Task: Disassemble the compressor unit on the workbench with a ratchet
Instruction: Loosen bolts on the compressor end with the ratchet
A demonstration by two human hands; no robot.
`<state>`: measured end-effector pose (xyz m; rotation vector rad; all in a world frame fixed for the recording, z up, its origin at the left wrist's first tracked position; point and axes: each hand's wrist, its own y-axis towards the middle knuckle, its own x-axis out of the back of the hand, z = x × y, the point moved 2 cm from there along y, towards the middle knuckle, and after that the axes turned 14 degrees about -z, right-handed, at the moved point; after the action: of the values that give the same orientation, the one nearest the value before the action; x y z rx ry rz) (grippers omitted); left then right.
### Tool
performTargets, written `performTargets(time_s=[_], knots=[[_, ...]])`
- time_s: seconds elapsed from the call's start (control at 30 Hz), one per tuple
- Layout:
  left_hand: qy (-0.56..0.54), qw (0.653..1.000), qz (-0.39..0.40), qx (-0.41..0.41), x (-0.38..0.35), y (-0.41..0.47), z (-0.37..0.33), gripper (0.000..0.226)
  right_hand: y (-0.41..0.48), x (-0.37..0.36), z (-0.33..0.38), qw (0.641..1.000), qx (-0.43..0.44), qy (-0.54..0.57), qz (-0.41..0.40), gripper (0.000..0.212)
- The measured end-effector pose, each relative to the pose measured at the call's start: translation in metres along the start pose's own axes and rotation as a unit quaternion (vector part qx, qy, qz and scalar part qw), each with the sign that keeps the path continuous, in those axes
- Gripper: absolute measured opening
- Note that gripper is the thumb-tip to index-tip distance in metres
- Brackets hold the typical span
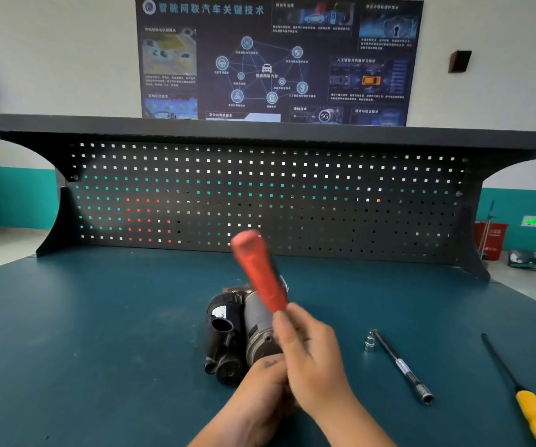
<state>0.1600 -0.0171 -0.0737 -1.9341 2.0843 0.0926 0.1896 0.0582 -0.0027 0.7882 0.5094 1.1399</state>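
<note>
Nearest, the left hand (261,382) sits at the near end of the compressor (237,330). Its fingers are hidden, so I cannot tell its grip. The right hand (311,356) curls round the red-handled ratchet (258,272), which tilts up and away. The compressor lies loose mid-surface (99,333), so a hard pull could roll it or slip the tool. There is open room to the left. An extension bar (398,366) and screwdriver (534,411) lie to the right, with the pegboard (260,188) well behind.

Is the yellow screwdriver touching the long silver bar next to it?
Apart. The head view shows a wide strip of bare green bench top between the silver bar and the yellow screwdriver.
</note>
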Motion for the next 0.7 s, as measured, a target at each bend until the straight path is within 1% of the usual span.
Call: performTargets(time_s=[0.03, 0.07, 0.1, 0.17, 0.23, 0.27, 0.3, 0.33, 0.37, 0.43, 0.53, 0.6, 0.63, 0.7], knots=[[0.003, 1.000, 0.004, -0.010, -0.001, 0.000, -0.001, 0.018, 0.001, 0.002, 0.000, 0.995, -0.060, 0.072, -0.043, 0.039], [-0.002, 1.000, 0.010, -0.018, -0.001, 0.001, -0.001, 0.019, 0.002, 0.004, -0.002, 0.977, -0.126, 0.143, -0.094, 0.040], [0.001, 1.000, 0.012, -0.029, -0.002, 0.000, -0.002, 0.021, 0.004, 0.008, -0.006, 0.950, -0.189, 0.199, -0.145, 0.042], [-0.001, 1.000, 0.004, -0.024, -0.006, -0.001, -0.005, 0.025, 0.008, 0.016, -0.016, 0.890, -0.290, 0.262, -0.234, 0.043], [-0.012, 1.000, -0.007, -0.012, -0.008, -0.002, -0.006, 0.025, 0.011, 0.022, -0.025, 0.828, -0.363, 0.313, -0.292, 0.045], [-0.019, 1.000, -0.012, -0.005, -0.010, -0.005, -0.008, 0.025, 0.011, 0.023, -0.027, 0.804, -0.384, 0.334, -0.309, 0.045], [-0.023, 1.000, -0.016, -0.002, -0.011, -0.004, -0.008, 0.025, 0.012, 0.023, -0.029, 0.791, -0.393, 0.345, -0.317, 0.045], [-0.025, 0.999, -0.020, 0.000, -0.011, -0.005, -0.008, 0.026, 0.012, 0.022, -0.029, 0.791, -0.391, 0.348, -0.316, 0.045], [-0.024, 1.000, -0.019, 0.000, -0.010, -0.005, -0.007, 0.025, 0.012, 0.021, -0.028, 0.802, -0.380, 0.342, -0.308, 0.044], [-0.015, 1.000, -0.021, 0.006, -0.007, -0.006, -0.007, 0.025, 0.012, 0.018, -0.025, 0.848, -0.333, 0.309, -0.273, 0.043], [-0.004, 1.000, -0.026, 0.015, -0.006, -0.006, -0.008, 0.029, 0.010, 0.013, -0.016, 0.929, -0.213, 0.243, -0.180, 0.042], [0.009, 1.000, -0.018, 0.015, -0.005, -0.006, -0.008, 0.029, 0.007, 0.008, -0.011, 0.972, -0.114, 0.182, -0.099, 0.039], [0.009, 1.000, -0.014, 0.016, -0.005, -0.005, -0.006, 0.027, 0.004, 0.006, -0.008, 0.986, -0.067, 0.142, -0.062, 0.039], [0.004, 1.000, -0.007, 0.020, -0.006, -0.007, -0.007, 0.014, 0.002, 0.004, -0.006, 0.998, 0.004, 0.056, -0.014, 0.041]])
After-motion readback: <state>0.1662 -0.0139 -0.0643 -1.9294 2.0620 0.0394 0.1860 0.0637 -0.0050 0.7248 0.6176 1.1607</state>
